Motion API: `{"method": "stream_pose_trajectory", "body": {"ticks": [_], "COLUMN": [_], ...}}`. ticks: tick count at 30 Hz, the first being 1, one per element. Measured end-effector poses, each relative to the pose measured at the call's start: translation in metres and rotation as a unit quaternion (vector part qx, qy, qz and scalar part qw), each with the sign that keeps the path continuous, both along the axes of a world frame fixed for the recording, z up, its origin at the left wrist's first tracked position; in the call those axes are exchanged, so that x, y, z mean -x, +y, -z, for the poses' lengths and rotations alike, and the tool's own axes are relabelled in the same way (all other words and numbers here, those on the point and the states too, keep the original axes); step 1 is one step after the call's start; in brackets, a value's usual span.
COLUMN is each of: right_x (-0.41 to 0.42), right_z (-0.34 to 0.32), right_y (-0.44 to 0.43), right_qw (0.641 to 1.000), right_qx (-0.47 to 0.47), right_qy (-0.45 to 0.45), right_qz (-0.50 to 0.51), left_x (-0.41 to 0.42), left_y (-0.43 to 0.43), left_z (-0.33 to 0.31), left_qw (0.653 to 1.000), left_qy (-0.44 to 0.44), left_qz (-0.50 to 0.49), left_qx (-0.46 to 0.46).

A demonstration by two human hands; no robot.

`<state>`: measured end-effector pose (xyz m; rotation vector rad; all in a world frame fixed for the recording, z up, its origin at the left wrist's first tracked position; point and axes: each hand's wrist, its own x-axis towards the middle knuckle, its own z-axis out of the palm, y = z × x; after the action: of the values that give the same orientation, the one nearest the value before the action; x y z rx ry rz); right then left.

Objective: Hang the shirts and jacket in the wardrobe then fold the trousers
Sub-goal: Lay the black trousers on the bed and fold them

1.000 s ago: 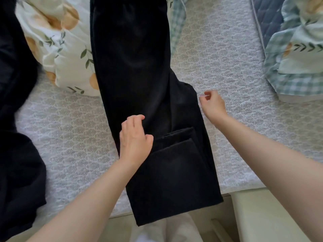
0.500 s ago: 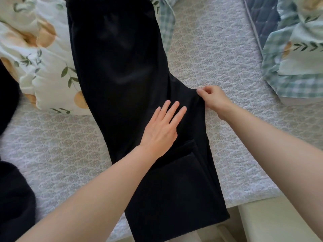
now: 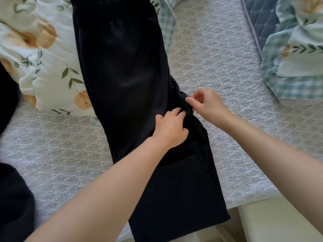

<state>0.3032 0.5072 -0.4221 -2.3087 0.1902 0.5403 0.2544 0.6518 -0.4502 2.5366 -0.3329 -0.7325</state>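
Observation:
Black trousers (image 3: 122, 70) lie lengthwise on the bed, waistband at the far end, hems hanging over the near edge. The crotch corner juts out on their right side. My right hand (image 3: 208, 105) pinches that corner between thumb and fingers. My left hand (image 3: 170, 127) lies on the cloth just beside it, fingers bent toward the same spot. A folded layer shows below my left wrist.
A grey patterned bedspread (image 3: 218, 55) covers the bed. A floral duvet (image 3: 42, 67) is bunched at the left under the trousers, and another floral and checked bundle (image 3: 297, 58) lies at the right. More black clothing (image 3: 12, 198) sits at the left edge.
My left hand slid right across the trousers and its flat fingers curled at the crotch corner. My right hand tightened its pinch on that corner. The view drew closer.

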Motion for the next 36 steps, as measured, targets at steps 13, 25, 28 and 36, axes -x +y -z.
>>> {"method": "stream_pose_trajectory", "body": {"ticks": [13,25,28,36], "right_x": [-0.007,0.040,0.040,0.057], "right_z": [-0.007,0.024,0.029,0.033], "right_y": [0.055,-0.022,-0.021,-0.026], "right_qw": [0.979,0.676,0.670,0.593], "right_qx": [-0.129,0.265,0.268,0.254], "right_qy": [0.117,-0.193,-0.210,-0.272], "right_qz": [-0.101,-0.660,-0.660,-0.714], "left_x": [0.021,0.032,0.056,0.150], "left_y": [0.036,0.056,0.074,0.172], "left_z": [0.002,0.008,0.005,0.013], "left_qw": [0.795,0.838,0.939,0.884], "left_qy": [0.236,0.205,0.050,-0.248], "left_qz": [-0.464,-0.440,-0.294,0.397], "left_qx": [0.312,0.250,0.172,0.010]}}
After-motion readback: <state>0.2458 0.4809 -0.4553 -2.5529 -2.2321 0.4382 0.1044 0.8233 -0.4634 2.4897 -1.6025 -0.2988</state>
